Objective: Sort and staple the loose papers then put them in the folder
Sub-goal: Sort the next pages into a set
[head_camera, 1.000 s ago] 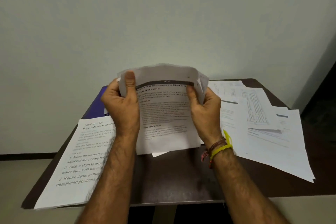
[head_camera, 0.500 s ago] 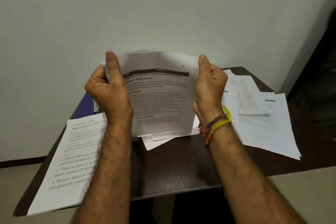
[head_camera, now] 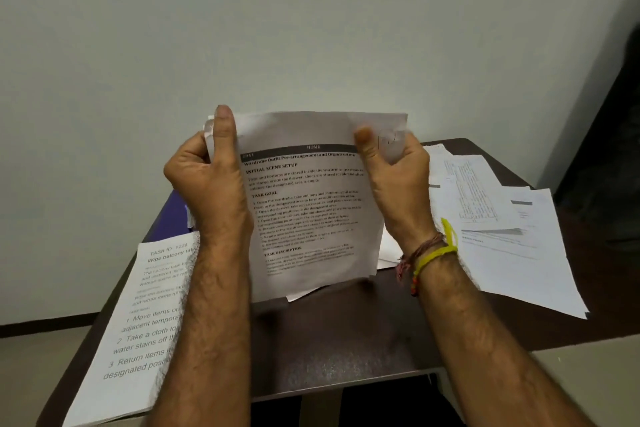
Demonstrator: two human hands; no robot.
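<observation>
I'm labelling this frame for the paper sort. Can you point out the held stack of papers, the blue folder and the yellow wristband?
held stack of papers (head_camera: 311, 215): head view, on the printed front page.
blue folder (head_camera: 175, 215): head view, on its visible corner behind the left wrist.
yellow wristband (head_camera: 434, 253): head view, on the band across the right wrist.

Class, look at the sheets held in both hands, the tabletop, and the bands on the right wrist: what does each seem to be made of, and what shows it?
Held sheets: thin matte white paper; printed black text, curling edges.
Tabletop: dark brown, smooth, faint sheen; probably laminate or coated wood.
Wrist bands: seemingly thread or cord, yellow and reddish; knotted loose ends.
</observation>
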